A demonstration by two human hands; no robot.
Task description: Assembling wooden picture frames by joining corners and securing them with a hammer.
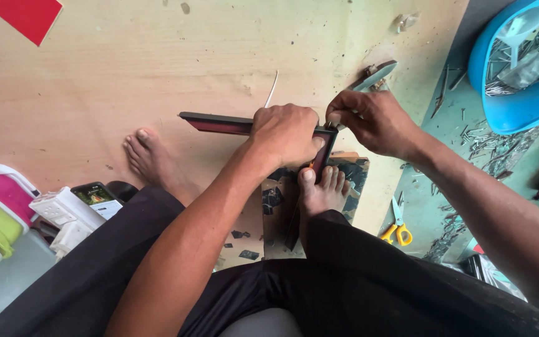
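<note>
While both forearms reach forward over dark trousers, the pale plywood floor (126,68) spreads wide and smooth beneath them. At its right edge sits a blue plastic tub (519,106) heaped with thin metal nails. A dark, straight-edged frame corner (219,123) lies across a worn block, pinned by the toes of one bare foot (322,190). The left hand (285,134) clamps its fingers closed over the frame's top rail. The right hand (372,122) pinches something small at the corner joint; what it is cannot be told. Yellow-handled scissors (397,229) lie nearby.
</note>
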